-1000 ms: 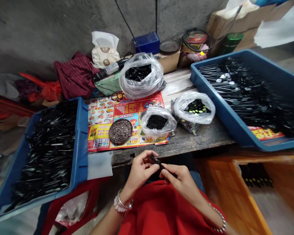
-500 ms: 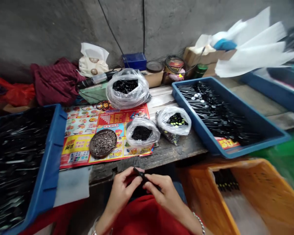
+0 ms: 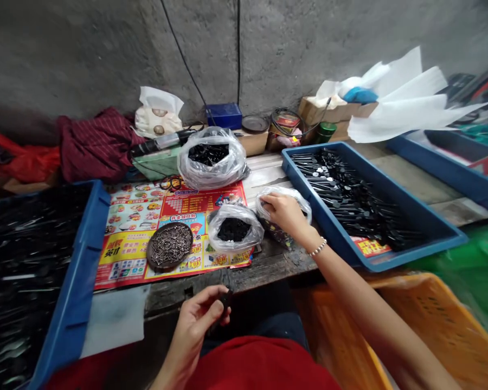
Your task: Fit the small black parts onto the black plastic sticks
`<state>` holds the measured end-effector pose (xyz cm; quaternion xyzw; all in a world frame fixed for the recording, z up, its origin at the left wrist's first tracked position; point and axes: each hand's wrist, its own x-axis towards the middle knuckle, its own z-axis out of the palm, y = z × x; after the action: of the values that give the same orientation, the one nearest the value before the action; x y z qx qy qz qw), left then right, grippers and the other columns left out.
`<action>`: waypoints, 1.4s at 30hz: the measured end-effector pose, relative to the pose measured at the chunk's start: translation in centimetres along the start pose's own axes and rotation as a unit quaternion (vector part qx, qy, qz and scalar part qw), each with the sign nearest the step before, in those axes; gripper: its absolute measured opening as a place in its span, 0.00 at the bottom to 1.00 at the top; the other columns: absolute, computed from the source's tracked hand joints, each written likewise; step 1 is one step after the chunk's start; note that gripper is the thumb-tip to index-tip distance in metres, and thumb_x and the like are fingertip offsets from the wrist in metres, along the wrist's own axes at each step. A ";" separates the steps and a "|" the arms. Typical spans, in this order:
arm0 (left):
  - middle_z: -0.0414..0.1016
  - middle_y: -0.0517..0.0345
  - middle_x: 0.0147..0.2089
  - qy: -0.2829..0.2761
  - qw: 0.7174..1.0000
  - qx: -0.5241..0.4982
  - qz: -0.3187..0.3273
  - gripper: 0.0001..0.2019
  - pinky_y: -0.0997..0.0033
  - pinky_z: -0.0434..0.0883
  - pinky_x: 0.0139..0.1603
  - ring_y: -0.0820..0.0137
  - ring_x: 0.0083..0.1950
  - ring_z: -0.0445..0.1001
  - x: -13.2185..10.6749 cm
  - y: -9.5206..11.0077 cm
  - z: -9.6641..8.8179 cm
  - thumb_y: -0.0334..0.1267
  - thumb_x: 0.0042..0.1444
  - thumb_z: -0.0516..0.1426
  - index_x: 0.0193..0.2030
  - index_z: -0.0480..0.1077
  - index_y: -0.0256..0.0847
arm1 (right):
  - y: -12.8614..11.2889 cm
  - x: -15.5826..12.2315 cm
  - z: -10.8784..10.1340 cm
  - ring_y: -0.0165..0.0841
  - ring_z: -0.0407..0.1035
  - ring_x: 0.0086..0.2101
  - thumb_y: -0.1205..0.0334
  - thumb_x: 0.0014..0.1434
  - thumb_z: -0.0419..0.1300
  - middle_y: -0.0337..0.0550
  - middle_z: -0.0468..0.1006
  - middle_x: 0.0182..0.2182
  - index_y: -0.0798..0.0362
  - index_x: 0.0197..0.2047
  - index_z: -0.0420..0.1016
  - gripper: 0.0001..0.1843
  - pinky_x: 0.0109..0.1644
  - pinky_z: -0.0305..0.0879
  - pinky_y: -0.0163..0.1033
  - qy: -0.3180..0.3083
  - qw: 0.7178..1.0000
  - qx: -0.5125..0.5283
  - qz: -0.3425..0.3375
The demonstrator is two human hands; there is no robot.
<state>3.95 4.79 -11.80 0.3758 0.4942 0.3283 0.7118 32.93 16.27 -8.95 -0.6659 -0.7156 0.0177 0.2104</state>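
My right hand (image 3: 282, 212) lay curved on a clear plastic bag of little black parts (image 3: 301, 208) (the nearer hand; I cannot tell if it gripped). My left hand (image 3: 196, 319) was curled shut on a small black piece (image 3: 226, 299), its long side pointing up.

- The black part (image 3: 226, 301): small, narrow and dark, possibly plastic, too shadowed to show detail. It stands nearly upright, pinched between the thumb and fingers of the left hand (image 3: 195, 325), just in front of the wooden bench (image 3: 276, 265).
- The clear bag (image 3: 301, 207): thin, crumpled plastic, sitting on the bench with its mouth bunched open. Dark pieces show through its lower part, and its contents are mostly hidden. The right hand (image 3: 282, 212) curls over the top edge, gripping the plastic. The bag sits just beside the blue tray (image 3: 341, 238).
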 end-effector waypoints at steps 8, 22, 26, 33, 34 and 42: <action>0.76 0.55 0.30 0.012 1.000 0.006 -0.004 0.19 0.77 0.68 0.28 0.71 0.29 0.72 0.0 -0.2 0.4 0.50 0.43 0.68 0.36 0.79 0.38 | 0.4 -1.3 -0.7 0.42 0.71 0.44 0.72 0.60 0.57 0.52 0.79 0.44 0.58 0.47 0.78 0.13 0.48 0.63 0.40 0.008 1.000 -0.003 0.005; 0.81 0.54 0.36 -0.088 0.855 0.359 0.363 0.09 0.71 0.69 0.41 0.66 0.35 0.76 14.1 11.0 13.3 0.34 0.54 0.57 0.38 0.79 0.38 | 0.1 -8.3 -0.6 0.42 0.70 0.45 0.69 0.64 0.53 0.52 0.76 0.45 0.53 0.48 0.76 0.13 0.49 0.69 0.46 0.103 0.990 0.096 -0.028; 0.82 0.52 0.36 -0.067 0.853 0.395 0.336 0.09 0.69 0.69 0.41 0.62 0.38 0.76 18.1 10.7 13.4 0.33 0.53 0.56 0.34 0.79 0.36 | 1.4 -10.5 0.7 0.42 0.70 0.49 0.70 0.64 0.52 0.52 0.75 0.49 0.53 0.53 0.74 0.17 0.54 0.68 0.46 0.110 0.985 0.130 -0.006; 0.79 0.53 0.30 -0.074 0.869 0.376 0.312 0.11 0.73 0.65 0.31 0.67 0.31 0.72 18.6 10.0 11.4 0.37 0.52 0.56 0.32 0.78 0.35 | 3.3 -13.3 3.4 0.40 0.72 0.51 0.71 0.64 0.51 0.50 0.75 0.51 0.49 0.55 0.75 0.20 0.56 0.69 0.44 0.141 0.968 0.201 0.045; 0.78 0.54 0.29 -0.075 0.872 0.371 0.311 0.11 0.74 0.65 0.30 0.68 0.30 0.71 18.6 10.1 11.5 0.38 0.52 0.56 0.32 0.78 0.35 | 3.3 -13.4 3.4 0.40 0.72 0.51 0.71 0.64 0.52 0.50 0.75 0.51 0.50 0.54 0.75 0.19 0.56 0.69 0.44 0.143 0.967 0.206 0.047; 0.76 0.55 0.29 -0.086 0.893 0.310 0.313 0.13 0.74 0.63 0.27 0.72 0.26 0.67 17.0 10.9 12.5 0.39 0.51 0.57 0.37 0.77 0.33 | 2.4 -11.7 -0.6 0.37 0.75 0.43 0.68 0.65 0.54 0.47 0.79 0.42 0.51 0.44 0.78 0.11 0.50 0.70 0.40 0.171 0.962 0.214 0.027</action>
<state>19.78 21.85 -7.37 0.7399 0.3644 0.3304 0.4589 35.69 5.16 -12.43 -0.6175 -0.6305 0.0621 0.4662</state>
